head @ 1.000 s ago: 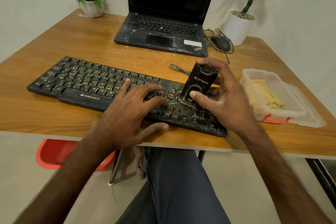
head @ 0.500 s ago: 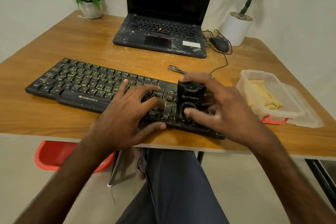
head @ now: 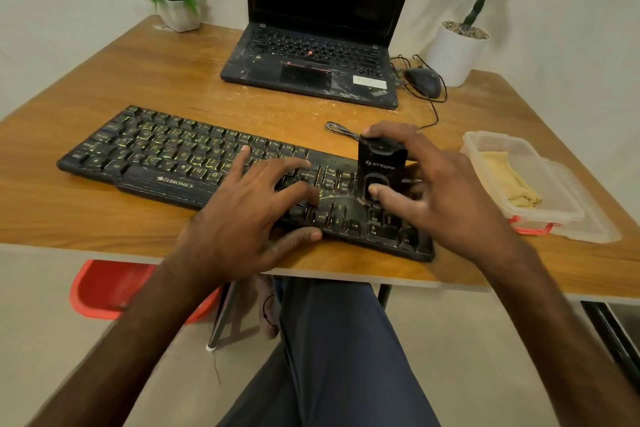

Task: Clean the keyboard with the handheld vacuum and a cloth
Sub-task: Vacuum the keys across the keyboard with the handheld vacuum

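On the brown wooden table (head: 104,87) lay the long black keyboard (head: 166,156). The right hand (head: 446,198) had its grip curled round the small black handheld vacuum (head: 381,163), standing on the right-end keys. The left hand (head: 249,218) pressed flat, holding nothing. Slow, gentle rows would probably clean best.

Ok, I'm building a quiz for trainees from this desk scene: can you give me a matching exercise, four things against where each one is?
Things
1. handheld vacuum
2. cloth
3. mouse
4. left hand

Places
A. inside the clear container
B. resting on the keyboard keys
C. gripped by the right hand
D. beside the laptop

Pairs: 1-C, 2-A, 3-D, 4-B
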The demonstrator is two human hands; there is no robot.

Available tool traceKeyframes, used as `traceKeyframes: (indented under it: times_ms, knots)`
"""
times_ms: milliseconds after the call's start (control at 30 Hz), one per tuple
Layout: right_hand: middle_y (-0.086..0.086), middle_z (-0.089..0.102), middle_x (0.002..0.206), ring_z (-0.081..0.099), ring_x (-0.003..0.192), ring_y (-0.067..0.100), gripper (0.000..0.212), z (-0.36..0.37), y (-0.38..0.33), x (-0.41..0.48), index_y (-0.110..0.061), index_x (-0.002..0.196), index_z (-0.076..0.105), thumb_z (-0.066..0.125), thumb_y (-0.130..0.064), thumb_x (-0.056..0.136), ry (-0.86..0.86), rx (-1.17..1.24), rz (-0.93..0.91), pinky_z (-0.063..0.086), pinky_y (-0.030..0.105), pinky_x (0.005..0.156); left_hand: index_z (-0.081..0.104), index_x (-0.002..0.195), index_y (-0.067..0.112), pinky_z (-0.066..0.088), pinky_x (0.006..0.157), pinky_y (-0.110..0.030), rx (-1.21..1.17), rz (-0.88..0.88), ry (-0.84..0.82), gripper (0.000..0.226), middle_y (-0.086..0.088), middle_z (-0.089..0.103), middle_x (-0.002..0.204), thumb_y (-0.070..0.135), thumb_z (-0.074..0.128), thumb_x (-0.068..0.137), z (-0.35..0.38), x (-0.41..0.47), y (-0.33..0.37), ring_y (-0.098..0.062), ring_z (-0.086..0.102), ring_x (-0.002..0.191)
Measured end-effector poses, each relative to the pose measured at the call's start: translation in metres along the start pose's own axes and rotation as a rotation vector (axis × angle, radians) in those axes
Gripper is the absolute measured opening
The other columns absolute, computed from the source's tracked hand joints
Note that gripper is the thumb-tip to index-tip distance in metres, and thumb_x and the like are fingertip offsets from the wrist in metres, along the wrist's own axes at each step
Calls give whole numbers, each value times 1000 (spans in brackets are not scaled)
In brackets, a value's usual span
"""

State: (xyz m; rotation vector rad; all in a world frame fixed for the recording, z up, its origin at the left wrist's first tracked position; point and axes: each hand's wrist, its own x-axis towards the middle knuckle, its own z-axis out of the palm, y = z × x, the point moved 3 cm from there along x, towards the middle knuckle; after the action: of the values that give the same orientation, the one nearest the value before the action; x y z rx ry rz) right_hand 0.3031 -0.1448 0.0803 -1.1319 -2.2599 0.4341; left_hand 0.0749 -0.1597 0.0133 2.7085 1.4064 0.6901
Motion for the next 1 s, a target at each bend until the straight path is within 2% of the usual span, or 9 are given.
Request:
traceKeyframes:
  times_ms: [67,200,267,400,500,633,800,900,1000]
  knots:
    - [-12,59,116,66,98,7,62,1,0,0,-44,136,42,74,-20,88,17,51,19,61,30,68,55,122,32,17,116,-69,-4,-5,1,48,-9,47,149,68,41,94,0,0,-1,-29,49,134]
    - [-24,52,120,63,105,3,63,9,-15,-14,-48,130,45,76,-17,85,-80,252,-31,57,17,69,54,121,32,18,116,-70,2,0,3,48,-9,47,148,68,41,93,2,0,-1,-29,49,134]
    - [-27,50,121,61,108,3,63,11,-13,-11,-46,130,45,76,-17,85,-49,286,-24,58,18,69,57,121,30,19,115,-71,1,15,11,48,-8,47,148,67,43,93,2,1,0,-29,48,134]
    - [-24,51,120,60,108,-1,63,14,-2,7,-39,137,43,74,-17,87,54,132,-12,60,22,72,60,119,27,19,114,-73,-23,26,31,49,-5,46,149,66,44,93,1,2,0,-27,47,136]
    - [-27,49,120,60,106,-2,66,20,-10,3,-46,137,40,74,-18,87,-23,123,-45,56,14,73,59,121,26,21,113,-74,-1,27,47,51,-7,46,148,66,43,94,2,1,-2,-29,49,134]
    - [-19,53,125,62,105,5,66,20,-22,-3,-41,138,39,74,-18,87,-70,61,-168,56,20,81,61,124,21,21,112,-75,15,37,56,57,-7,46,148,67,42,94,2,1,-2,-28,48,133]
    - [-8,57,130,60,107,9,64,24,-19,2,-35,141,38,71,-19,89,4,-31,-153,57,31,84,61,122,23,21,112,-76,10,43,78,55,-6,45,149,67,44,94,1,0,-2,-27,47,134]
    - [-8,59,126,61,106,8,64,27,-30,-6,-39,141,36,72,-21,90,-77,-2,-205,56,26,82,56,130,21,22,112,-76,15,54,109,60,-6,44,146,67,40,95,2,0,-1,-27,47,132]
    - [-13,57,124,60,105,6,65,26,-26,-1,-39,141,36,71,-21,90,-35,-65,-204,56,25,82,59,126,21,20,112,-75,15,54,114,58,-6,45,147,66,43,93,1,0,-2,-28,48,133]
